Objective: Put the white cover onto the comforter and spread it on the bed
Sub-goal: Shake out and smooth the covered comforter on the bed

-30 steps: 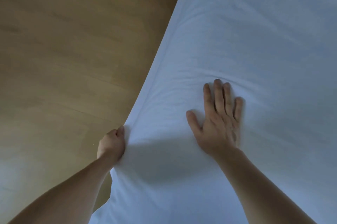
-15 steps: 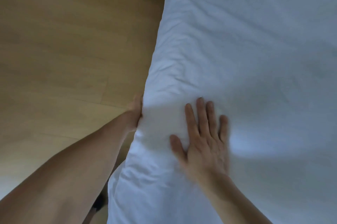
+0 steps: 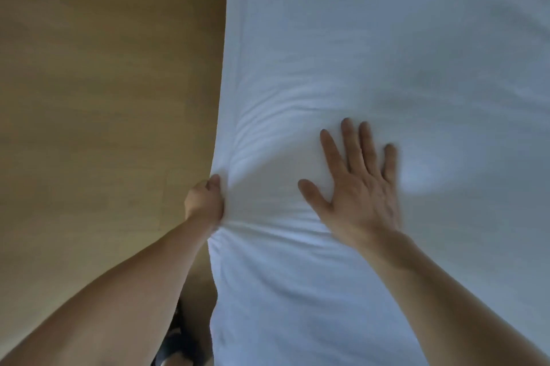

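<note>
Smoothing of white cover (image 3: pixel 342 53), spread under and beyond my hands: left hand (image 3: pixel 205 202) clenches its side edge, apparently to draw creases taut; right hand (image 3: pixel 357 190) presses flat, fingers straight, anchoring the fabric.

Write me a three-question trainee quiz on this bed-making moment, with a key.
1. True or false: the right hand lies flat, fingers spread, on the white cover.
2. The left hand: A) hangs free; B) grips the cover's edge; C) lies flat on the cover.
3. Fill in: creases fan out from the ___ hand's grip.
Key: 1 true; 2 B; 3 left.
</note>
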Available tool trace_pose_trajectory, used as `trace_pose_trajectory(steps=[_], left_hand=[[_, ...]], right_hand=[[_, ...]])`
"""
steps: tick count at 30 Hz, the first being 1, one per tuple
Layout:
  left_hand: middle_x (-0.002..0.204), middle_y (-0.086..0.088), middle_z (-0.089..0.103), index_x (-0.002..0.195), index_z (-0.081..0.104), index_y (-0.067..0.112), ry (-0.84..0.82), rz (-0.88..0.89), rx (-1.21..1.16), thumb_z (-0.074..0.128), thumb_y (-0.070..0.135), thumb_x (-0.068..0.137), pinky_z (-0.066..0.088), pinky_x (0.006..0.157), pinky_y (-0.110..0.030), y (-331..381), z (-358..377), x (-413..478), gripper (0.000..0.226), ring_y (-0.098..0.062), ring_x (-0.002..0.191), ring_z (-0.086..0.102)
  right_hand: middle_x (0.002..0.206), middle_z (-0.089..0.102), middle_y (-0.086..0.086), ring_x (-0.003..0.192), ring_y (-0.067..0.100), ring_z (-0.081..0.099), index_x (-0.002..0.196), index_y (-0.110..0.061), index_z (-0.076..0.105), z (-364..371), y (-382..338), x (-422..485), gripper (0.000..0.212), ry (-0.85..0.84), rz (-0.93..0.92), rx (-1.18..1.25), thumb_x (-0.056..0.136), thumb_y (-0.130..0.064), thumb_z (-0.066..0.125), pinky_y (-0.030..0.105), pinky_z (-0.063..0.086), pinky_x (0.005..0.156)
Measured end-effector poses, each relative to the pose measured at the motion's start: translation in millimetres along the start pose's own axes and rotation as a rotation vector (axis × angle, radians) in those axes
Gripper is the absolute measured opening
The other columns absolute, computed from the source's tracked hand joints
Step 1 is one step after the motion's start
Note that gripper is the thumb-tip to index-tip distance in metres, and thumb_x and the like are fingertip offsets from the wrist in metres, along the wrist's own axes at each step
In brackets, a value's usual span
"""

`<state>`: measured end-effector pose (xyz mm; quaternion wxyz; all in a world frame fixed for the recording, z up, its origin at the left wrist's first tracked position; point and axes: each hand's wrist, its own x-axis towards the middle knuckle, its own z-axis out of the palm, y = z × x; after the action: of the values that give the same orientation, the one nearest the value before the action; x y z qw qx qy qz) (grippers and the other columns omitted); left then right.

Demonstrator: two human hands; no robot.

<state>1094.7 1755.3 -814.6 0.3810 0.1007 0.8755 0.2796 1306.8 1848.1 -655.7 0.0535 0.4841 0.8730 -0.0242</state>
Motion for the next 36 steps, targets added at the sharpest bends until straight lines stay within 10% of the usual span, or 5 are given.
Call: trace_pose_trajectory(steps=[8,14,21,29,36], left_hand=[[0.111,-0.019,0.065,0.117,0.065,0.004,-0.278,-0.012,0.133,0.037,0.04,0.105,0.047,0.087,-0.037,13,12,29,0.048,-0.035,0.1,0.061],[0.084,-0.007,0.065,0.09,0.065,0.011,-0.572,-0.272,-0.164,0.042,0.033,0.097,0.047,0.065,-0.031,63,-17,48,0.033,-0.022,0.069,0.054],[0.103,-0.008,0.069,0.107,0.055,0.019,-0.663,-0.26,-0.297,0.036,0.052,0.097,0.042,0.102,-0.041,154,-10,81,0.039,-0.027,0.099,0.063],[0.103,-0.009,0.071,0.105,0.065,0.018,-0.542,-0.323,-0.568,0.048,0.054,0.093,0.054,0.095,-0.044,224,25,149,0.042,-0.025,0.096,0.068],[0.108,-0.016,0.063,0.119,0.063,0.004,-0.015,-0.209,-0.179,0.042,0.033,0.102,0.038,0.078,-0.033,211,20,190,0.039,-0.03,0.09,0.053]], right_hand=[[0.166,0.011,0.007,0.154,0.029,0.006,0.156,-0.024,0.028,15,0,5,0.08,0.053,-0.007,-0.012,0.087,-0.063,0.041,0.062,0.012,0.118],[0.167,0.01,0.009,0.154,0.028,0.005,0.157,-0.024,0.024,9,-2,8,0.083,0.008,0.019,0.003,0.087,-0.065,0.04,0.063,0.013,0.118],[0.166,-0.014,-0.001,0.152,0.018,-0.017,0.158,-0.031,-0.002,-11,-9,116,0.084,-0.02,0.109,0.041,0.089,-0.075,0.015,0.053,-0.004,0.122],[0.166,-0.016,-0.004,0.151,0.015,-0.019,0.158,-0.035,-0.003,-32,15,246,0.084,-0.025,0.163,0.084,0.084,-0.075,0.004,0.048,-0.01,0.122],[0.166,-0.011,-0.001,0.152,0.02,-0.017,0.159,-0.03,0.004,-27,5,282,0.08,-0.04,0.054,0.049,0.091,-0.071,0.015,0.055,-0.005,0.121]])
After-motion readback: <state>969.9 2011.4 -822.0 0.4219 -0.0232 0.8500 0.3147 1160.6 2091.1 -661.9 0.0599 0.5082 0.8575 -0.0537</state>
